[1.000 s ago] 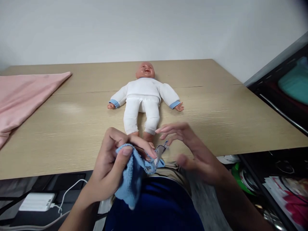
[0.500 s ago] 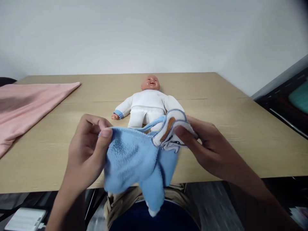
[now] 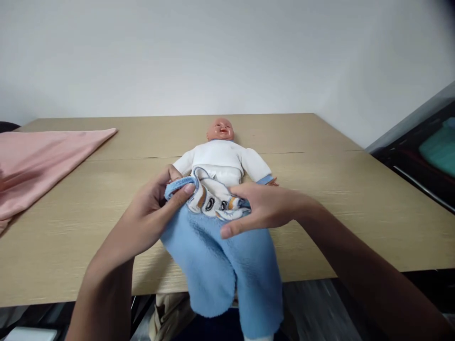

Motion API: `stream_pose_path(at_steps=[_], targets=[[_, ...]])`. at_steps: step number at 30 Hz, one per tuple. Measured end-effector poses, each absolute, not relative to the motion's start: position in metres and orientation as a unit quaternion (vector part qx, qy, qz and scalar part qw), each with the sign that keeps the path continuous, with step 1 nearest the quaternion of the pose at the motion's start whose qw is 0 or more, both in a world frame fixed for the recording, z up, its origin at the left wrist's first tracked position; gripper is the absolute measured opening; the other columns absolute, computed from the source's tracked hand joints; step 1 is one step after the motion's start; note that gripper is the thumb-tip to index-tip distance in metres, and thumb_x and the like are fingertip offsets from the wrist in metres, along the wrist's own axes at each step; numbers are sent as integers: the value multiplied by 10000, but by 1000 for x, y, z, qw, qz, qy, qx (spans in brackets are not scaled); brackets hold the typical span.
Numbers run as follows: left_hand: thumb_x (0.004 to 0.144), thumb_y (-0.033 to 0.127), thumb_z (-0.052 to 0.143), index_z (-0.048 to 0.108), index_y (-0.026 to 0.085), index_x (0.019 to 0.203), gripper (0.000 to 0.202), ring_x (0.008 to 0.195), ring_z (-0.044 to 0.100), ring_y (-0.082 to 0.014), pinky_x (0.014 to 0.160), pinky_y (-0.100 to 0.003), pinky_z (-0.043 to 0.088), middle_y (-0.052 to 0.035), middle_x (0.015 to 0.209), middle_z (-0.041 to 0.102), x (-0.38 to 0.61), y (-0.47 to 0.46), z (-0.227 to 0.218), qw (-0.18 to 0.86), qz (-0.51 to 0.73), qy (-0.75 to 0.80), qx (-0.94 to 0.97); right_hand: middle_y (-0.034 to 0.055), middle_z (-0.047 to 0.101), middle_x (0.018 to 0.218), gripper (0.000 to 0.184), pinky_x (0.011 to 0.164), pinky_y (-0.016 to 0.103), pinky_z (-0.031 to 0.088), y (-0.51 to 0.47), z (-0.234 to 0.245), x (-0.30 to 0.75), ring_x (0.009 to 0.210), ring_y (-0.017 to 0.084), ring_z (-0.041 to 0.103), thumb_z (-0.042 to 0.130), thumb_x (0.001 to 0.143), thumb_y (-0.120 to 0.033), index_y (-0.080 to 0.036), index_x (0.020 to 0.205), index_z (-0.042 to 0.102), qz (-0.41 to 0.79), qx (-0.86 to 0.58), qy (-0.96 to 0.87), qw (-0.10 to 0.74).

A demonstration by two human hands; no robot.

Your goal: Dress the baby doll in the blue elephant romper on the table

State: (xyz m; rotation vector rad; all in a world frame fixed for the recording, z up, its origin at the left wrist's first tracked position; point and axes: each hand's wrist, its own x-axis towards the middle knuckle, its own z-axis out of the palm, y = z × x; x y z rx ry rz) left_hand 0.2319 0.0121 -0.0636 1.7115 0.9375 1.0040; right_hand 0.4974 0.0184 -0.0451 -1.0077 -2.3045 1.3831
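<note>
A baby doll [image 3: 222, 156] in a white top lies on its back in the middle of the wooden table [image 3: 334, 189], head away from me. A light blue fleece garment [image 3: 216, 265] with a patterned white lining covers its legs and hangs over the table's front edge. My left hand [image 3: 156, 213] pinches the garment's blue-trimmed upper edge at the doll's right side. My right hand [image 3: 259, 208] grips the same upper edge at the doll's left side, thumb underneath.
A pink cloth [image 3: 39, 161] lies spread on the table's left part. A dark shelf unit [image 3: 423, 161] with a teal item stands at the right. A white device [image 3: 24, 334] sits on the floor at lower left.
Both hands have carried the blue garment forward from my lap and laid it over the doll's legs, its upper edge now at the doll's waist.
</note>
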Motion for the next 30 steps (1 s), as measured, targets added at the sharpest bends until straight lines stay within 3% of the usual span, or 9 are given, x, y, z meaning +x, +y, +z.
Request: stream_pose_path(at_steps=[4, 7, 10, 14, 17, 19, 24, 27, 30], targets=[[1044, 493, 689, 649, 230, 1013, 267, 609, 543, -120, 502, -169, 436, 21, 757, 613, 218, 20, -62, 450, 384, 382, 710, -48, 648, 784, 374, 695, 227, 487, 17, -64, 511, 749, 119, 603, 803, 944, -530, -160, 950, 752, 502, -340, -778, 164], [978, 451, 778, 765, 221, 1153, 290, 870, 724, -216, 688, -240, 604, -54, 996, 778, 204, 20, -59, 441, 300, 344, 773, 23, 786, 1113, 364, 1021, 327, 565, 12, -66, 508, 1102, 207, 712, 729, 1012, -504, -215, 1227, 776, 520, -330, -743, 264], [937, 401, 827, 824, 212, 1051, 221, 820, 723, -216, 701, -276, 642, -38, 930, 789, 199, 17, -58, 477, 230, 301, 793, 54, 775, 1326, 396, 1213, 412, 494, 10, -63, 503, 1319, 249, 672, 647, 1065, -500, -254, 1358, 746, 515, -354, -725, 288], [1037, 393, 702, 826, 231, 1134, 226, 882, 763, -230, 780, -303, 684, -60, 971, 813, 205, 11, -70, 497, 288, 293, 764, 48, 790, 1278, 553, 1059, 358, 595, 8, -64, 506, 1173, 233, 732, 806, 951, -522, -230, 1410, 704, 575, -316, -733, 180], [1046, 455, 683, 780, 261, 1339, 365, 1120, 776, -278, 969, -375, 677, -93, 1242, 818, 209, 5, -88, 490, 333, 334, 733, 15, 782, 1014, 457, 842, 265, 608, 2, -66, 507, 921, 181, 719, 899, 856, -497, -167, 1145, 769, 604, -271, -742, 103], [1017, 504, 717, 762, 280, 1396, 442, 1237, 746, -302, 1025, -398, 656, -99, 1372, 783, 208, -1, -98, 483, 338, 370, 718, -7, 728, 914, 352, 789, 243, 586, -4, -67, 503, 837, 150, 657, 888, 870, -445, -164, 1033, 754, 594, -256, -750, 136], [844, 636, 876, 835, 279, 1203, 508, 1015, 778, -281, 849, -333, 660, -61, 1129, 831, 208, -13, -98, 637, 263, 234, 686, 49, 766, 1158, 207, 1110, 314, 546, -23, -65, 484, 1124, 188, 691, 716, 1020, -334, -191, 1162, 761, 568, -280, -729, 260], [853, 580, 890, 851, 240, 1080, 410, 961, 761, -270, 909, -363, 643, -52, 1009, 815, 211, -17, -94, 671, 238, 205, 671, 62, 790, 1211, 260, 1147, 332, 535, -30, -66, 482, 1173, 205, 712, 676, 1050, -349, -199, 1236, 780, 587, -286, -715, 249], [955, 572, 789, 836, 282, 1216, 393, 1083, 756, -284, 1021, -406, 613, -68, 1154, 822, 211, -20, -96, 659, 283, 251, 650, 61, 795, 1226, 400, 1116, 324, 553, -33, -73, 489, 1181, 228, 726, 828, 936, -393, -204, 1286, 789, 624, -231, -717, 205]])
